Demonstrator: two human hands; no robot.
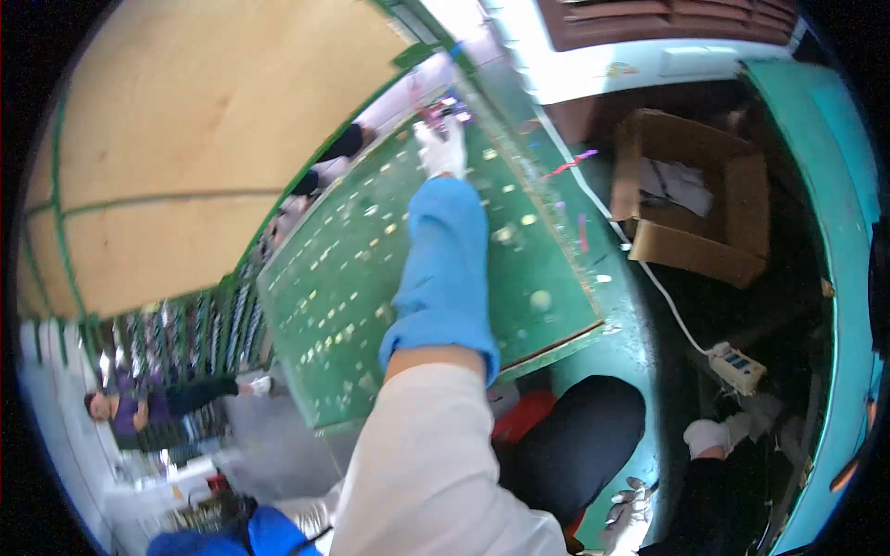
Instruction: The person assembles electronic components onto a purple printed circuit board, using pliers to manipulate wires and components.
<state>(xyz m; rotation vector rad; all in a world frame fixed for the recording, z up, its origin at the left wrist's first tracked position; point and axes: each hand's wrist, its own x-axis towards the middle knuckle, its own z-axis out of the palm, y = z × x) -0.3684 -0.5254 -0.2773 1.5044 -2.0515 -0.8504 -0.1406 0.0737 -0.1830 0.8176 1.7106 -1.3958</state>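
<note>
Left hand: barely in view at lower edge, blue sleeve only; open or closed, cannot tell; nothing seen in it.
Co-worker: far left, beyond the near-left corner of the green panel, arm stretched toward that corner, white-gloved.
Green panel: large flat sheet, tilted, dotted all over with small pale pieces; spans the middle of the view.
Right hand: white glove, blue sleeve cover over white sleeve, reaching across the panel to its far edge; fingers appear closed on small pink and dark bits there, grip not clear.
Handling, as a judgement: wide, thin, likely stiff but whippy; awkward rather than heavy; best held at opposite edges, clear of the studded face; small pieces likely fragile.
Cardboard box: open, beyond the panel's right edge; grey-white sheets or bags inside, kind unclear.
Power strip: white, on its cable, near the panel's near-right corner.
</note>
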